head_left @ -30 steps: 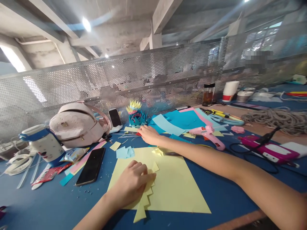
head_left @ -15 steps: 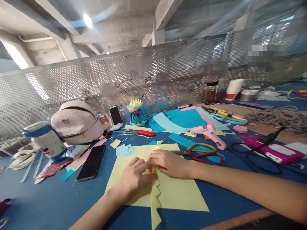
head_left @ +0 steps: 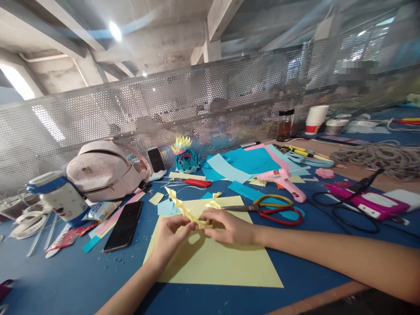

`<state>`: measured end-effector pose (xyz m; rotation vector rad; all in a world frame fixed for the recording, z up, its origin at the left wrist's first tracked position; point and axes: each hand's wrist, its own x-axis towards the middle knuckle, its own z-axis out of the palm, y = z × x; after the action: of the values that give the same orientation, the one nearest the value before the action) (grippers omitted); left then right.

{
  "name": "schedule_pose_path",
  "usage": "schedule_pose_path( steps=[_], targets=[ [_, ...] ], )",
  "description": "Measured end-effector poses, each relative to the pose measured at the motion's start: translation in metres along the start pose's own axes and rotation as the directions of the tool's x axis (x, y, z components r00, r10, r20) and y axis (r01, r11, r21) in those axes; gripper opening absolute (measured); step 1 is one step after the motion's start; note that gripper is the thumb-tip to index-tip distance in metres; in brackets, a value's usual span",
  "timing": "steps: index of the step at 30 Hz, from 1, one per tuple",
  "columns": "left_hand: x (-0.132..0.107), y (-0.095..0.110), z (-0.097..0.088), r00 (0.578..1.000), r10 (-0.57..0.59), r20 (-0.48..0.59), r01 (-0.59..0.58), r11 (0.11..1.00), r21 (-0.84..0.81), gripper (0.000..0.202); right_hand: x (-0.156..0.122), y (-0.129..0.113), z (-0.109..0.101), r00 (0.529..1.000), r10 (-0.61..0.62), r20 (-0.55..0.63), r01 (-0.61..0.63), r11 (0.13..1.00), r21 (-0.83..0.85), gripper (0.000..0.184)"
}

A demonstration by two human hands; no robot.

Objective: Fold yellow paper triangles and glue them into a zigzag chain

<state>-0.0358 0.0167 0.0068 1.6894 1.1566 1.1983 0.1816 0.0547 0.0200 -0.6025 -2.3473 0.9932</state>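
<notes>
Both hands hold a yellow zigzag-cut paper strip (head_left: 183,209) just above a large yellow paper sheet (head_left: 216,262) on the blue table. My left hand (head_left: 169,236) pinches the strip near its middle; my right hand (head_left: 228,225) pinches its right end. The strip's free end sticks up and to the left. Small yellow scraps (head_left: 215,201) lie behind the hands. Scissors (head_left: 272,209) with yellow and red handles lie just right of my right hand.
A black phone (head_left: 124,226) lies left of the sheet. Farther back stand a pink backpack (head_left: 105,170), a blue-and-white mug (head_left: 61,197), a blue paper flower (head_left: 185,157), a red comb (head_left: 197,182), a pink glue gun (head_left: 284,180) and blue paper sheets (head_left: 249,164). A perforated metal screen (head_left: 197,105) backs the table.
My right hand came back from the red comb to the yellow sheet. Both hands then lifted the zigzag strip off the sheet, its end now pointing up and left.
</notes>
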Motion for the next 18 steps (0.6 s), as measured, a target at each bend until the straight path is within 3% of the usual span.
schedule_pose_path(
  steps=[3, 5, 12, 18],
  targets=[
    [0.0, -0.006, 0.002, 0.999, -0.046, -0.002, 0.046, 0.995, -0.083, 0.028, 0.0, -0.001, 0.003, 0.991, 0.13, 0.002, -0.128, 0.972, 0.198, 0.024],
    [0.001, -0.008, 0.003, 0.998, -0.064, 0.0, 0.063, 0.99, -0.125, 0.029, 0.001, -0.001, 0.004, 0.989, 0.146, -0.017, -0.137, 0.959, 0.249, 0.029],
    [-0.001, -0.001, 0.008, 0.987, -0.12, 0.11, 0.141, 0.968, -0.209, 0.027, 0.002, 0.0, 0.003, 0.994, 0.071, -0.079, -0.055, 0.979, 0.199, 0.035],
    [-0.001, 0.0, 0.009, 0.992, -0.126, 0.033, 0.13, 0.968, -0.215, 0.027, 0.001, 0.005, 0.005, 0.985, 0.13, -0.115, -0.107, 0.976, 0.191, 0.024]
  ],
)
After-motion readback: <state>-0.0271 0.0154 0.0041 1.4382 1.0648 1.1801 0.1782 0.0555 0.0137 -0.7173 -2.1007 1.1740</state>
